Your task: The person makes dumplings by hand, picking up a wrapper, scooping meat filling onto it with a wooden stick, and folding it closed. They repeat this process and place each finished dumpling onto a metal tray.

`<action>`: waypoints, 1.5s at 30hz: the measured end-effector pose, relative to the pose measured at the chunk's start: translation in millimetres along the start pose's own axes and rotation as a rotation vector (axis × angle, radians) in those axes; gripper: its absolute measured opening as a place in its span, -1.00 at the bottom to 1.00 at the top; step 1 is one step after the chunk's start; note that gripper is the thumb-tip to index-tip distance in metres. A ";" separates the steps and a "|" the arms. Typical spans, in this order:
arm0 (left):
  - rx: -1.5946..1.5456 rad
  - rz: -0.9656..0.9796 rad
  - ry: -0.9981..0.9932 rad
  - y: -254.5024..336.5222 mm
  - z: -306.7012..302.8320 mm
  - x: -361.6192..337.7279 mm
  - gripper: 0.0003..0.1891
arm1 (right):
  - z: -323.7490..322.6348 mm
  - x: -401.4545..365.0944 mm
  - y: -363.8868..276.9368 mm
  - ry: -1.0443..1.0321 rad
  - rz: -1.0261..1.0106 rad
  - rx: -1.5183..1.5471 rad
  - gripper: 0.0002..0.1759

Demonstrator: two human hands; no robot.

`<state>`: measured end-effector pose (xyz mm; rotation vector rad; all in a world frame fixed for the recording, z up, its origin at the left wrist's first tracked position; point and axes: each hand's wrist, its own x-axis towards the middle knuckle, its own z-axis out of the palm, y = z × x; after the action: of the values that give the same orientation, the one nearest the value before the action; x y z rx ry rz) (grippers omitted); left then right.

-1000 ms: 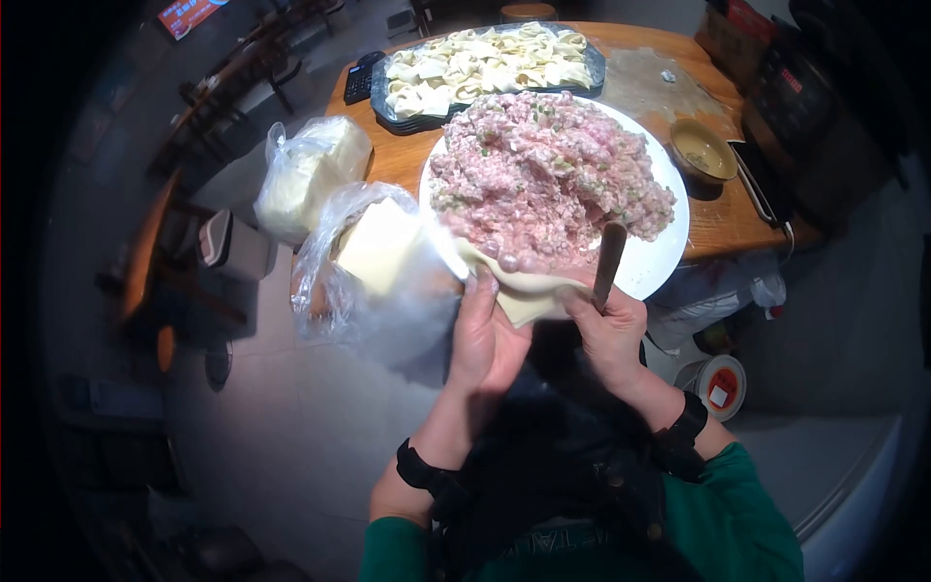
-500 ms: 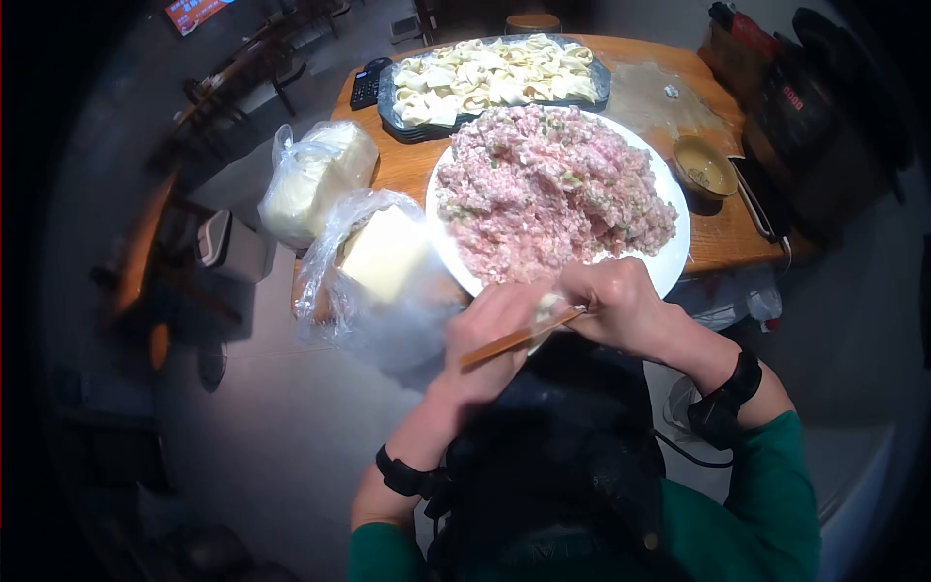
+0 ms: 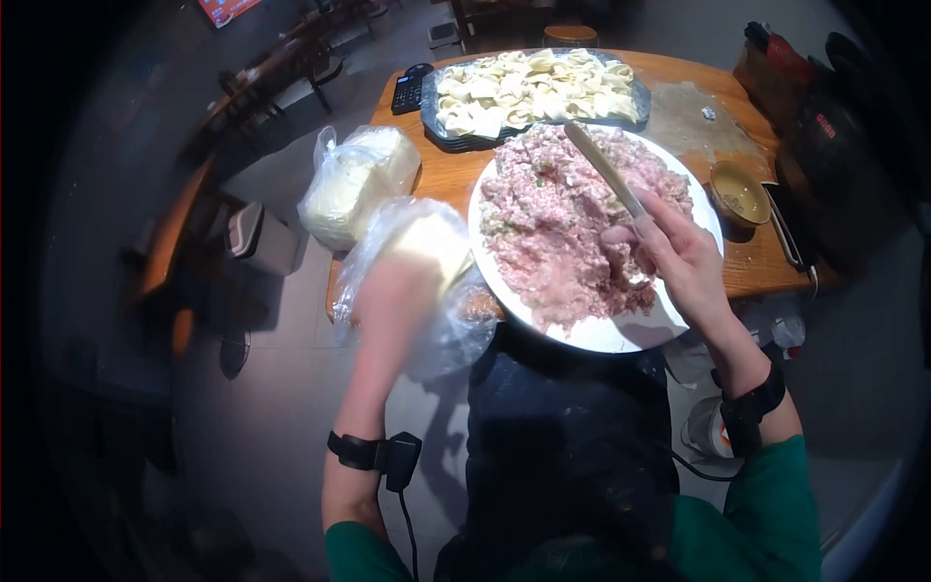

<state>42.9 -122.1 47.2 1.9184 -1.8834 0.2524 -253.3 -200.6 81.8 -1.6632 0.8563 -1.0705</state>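
My right hand [image 3: 687, 254] is closed around a flat wooden filling stick [image 3: 601, 167], whose far end points up and left over the minced meat [image 3: 572, 223]. Pink mince with green flecks is heaped on a large white plate [image 3: 630, 335]. My left hand [image 3: 393, 306], smeared by motion, is at the stack of pale dough wrappers [image 3: 433, 242] in an opened plastic bag [image 3: 451, 335]. Its fingers cannot be made out. Behind the plate, a tray [image 3: 432, 112] bears many folded wontons [image 3: 533, 87].
Another bagged stack of wrappers [image 3: 364, 179] lies at the table's left edge. A calculator [image 3: 407, 92] is beside the tray. To the right are a small bowl [image 3: 740, 191] and a dark phone-like slab [image 3: 790, 228]. Cables hang from both wrist bands.
My hands have parted from in front of the plate. The left has moved to the wrapper stack; the right has moved over the mince, the stick swung upward. The view has shifted slightly.
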 end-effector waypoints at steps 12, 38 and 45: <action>0.158 0.134 0.024 -7.9 24.1 13.1 -0.96 | -33.2 -80.2 27.1 -0.005 0.254 -0.022 -0.66; -0.965 -0.558 0.077 -75.5 -5.7 20.0 -0.86 | -42.0 -94.8 19.4 -0.107 0.307 -0.078 -0.67; -1.536 -0.684 0.252 -79.0 -33.7 21.1 -0.81 | -39.6 -94.5 24.6 -0.106 0.299 -0.094 -0.68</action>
<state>127.6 -128.5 71.9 1.1160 -0.6132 -0.8642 -326.6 -137.4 40.2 -1.5912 1.0599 -0.7412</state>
